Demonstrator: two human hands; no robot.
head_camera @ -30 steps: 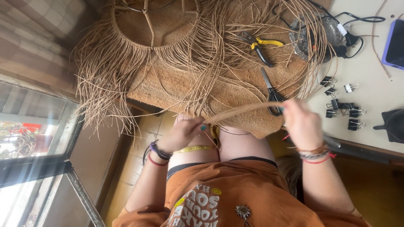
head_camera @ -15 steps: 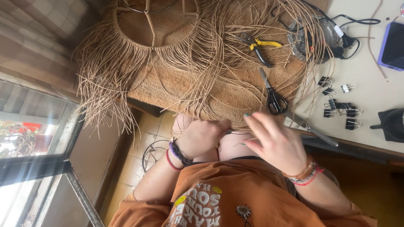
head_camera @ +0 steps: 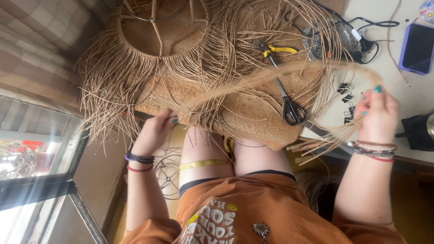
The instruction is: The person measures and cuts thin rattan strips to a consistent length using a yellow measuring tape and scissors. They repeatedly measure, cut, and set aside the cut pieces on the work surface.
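Two hands, one bundle: I have a long bunch of raffia strands (head_camera: 271, 77) stretched between them, arcing pale and blurred above the table (head_camera: 409, 97). My left hand (head_camera: 156, 129) pinches one end low at the near edge of the woven mat (head_camera: 253, 122), fingers closed tight on the fibres. My right hand (head_camera: 377, 113) is lifted out to the side with the other end; its fingers look loosely curled around the strands, a few tips spread, though the blur keeps me from telling how firm that grip is.

Judging by the wire frame (head_camera: 158, 34) at the far side of the mat, a good share of the work looks done: fringe hangs thick from its lower ring along the side nearest me and spills over the table edge. The upper wires and spokes are bare, and I cannot tell how the far side stands. Plenty of loose raffia lies over the mat, so I would say there is much left to go on.

Scissors (head_camera: 289, 101) and yellow-handled pliers (head_camera: 271, 49) lie among the strands, black binder clips (head_camera: 346, 92) just beside my right hand, a phone (head_camera: 418, 47) further off, and a yellow tape measure (head_camera: 203, 164) across my thigh.
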